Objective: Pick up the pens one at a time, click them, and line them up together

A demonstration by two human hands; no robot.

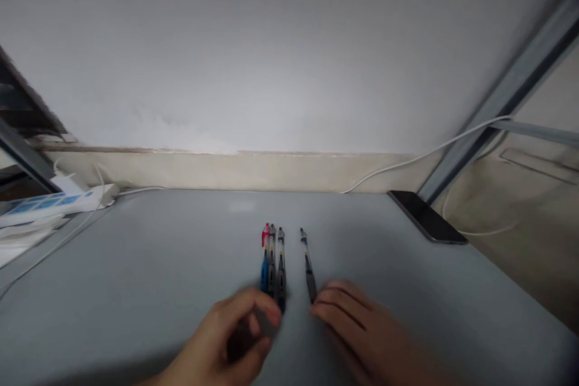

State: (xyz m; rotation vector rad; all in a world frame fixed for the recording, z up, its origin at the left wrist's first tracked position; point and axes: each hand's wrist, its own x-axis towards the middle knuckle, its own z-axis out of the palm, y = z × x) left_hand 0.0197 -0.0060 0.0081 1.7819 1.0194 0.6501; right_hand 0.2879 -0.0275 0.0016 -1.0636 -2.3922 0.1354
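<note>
Reaching over a grey surface, the left hand and the right hand come to the near ends of four click-top pens. Three lie in a row near the centre, clips pointing away: a red-clipped pen with a blue grip, a black-gripped pen in the middle, and a dark pen on the right. Across a narrow gap lies a lone pen, slightly slanted.

Rolling looks like the main risk: the pens are slim and round, so a sideways nudge from the left fingers could fan out the row. Pressing unevenly on the lone pen's near end could swing its far end askew.

The left hand is on edge, index finger arched toward the thumb around a rounded opening, its tip beside the row's near ends. Blur leaves it unclear whether those fingers grasp anything. The right hand is palm down, fingers together and gently bent, tips seemingly touching the lone pen; whether they grip it, I cannot tell.
</note>
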